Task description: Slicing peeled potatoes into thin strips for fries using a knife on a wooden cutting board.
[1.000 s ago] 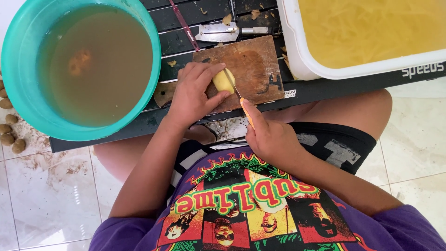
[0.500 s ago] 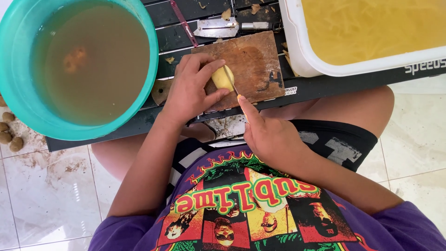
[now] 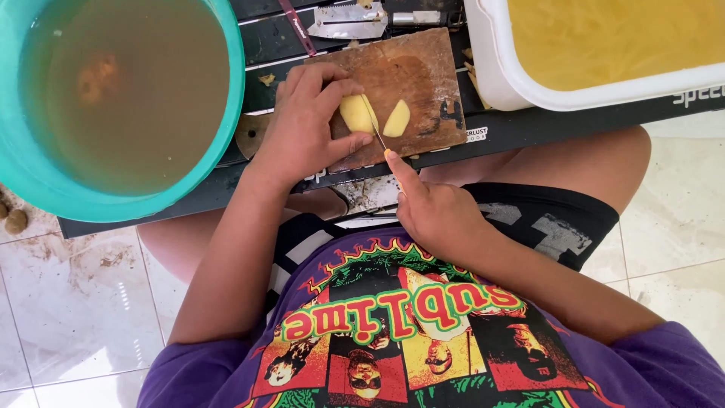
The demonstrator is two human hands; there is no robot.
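Observation:
A peeled yellow potato (image 3: pixel 355 113) lies on a small wooden cutting board (image 3: pixel 423 83), pinned there by my left hand (image 3: pixel 306 125). A cut slice (image 3: pixel 397 119) has fallen flat on the board just to its right. My right hand (image 3: pixel 434 211) grips a small knife with an orange handle (image 3: pixel 396 168). The knife's thin blade (image 3: pixel 375 130) stands in the gap between the potato and the slice.
A teal basin (image 3: pixel 226 113) of murky water sits at the left on the black slatted table (image 3: pixel 529 125). A white tub (image 3: pixel 498 75) of yellowish liquid with cut strips stands at the right. A metal slicer (image 3: pixel 343 23) lies behind the board. Unpeeled potatoes (image 3: pixel 15 221) rest on the tiled floor.
The knife has cut through the potato, and a slice has dropped onto the board to the right. Both hands have stayed in place; the camera has shifted a little.

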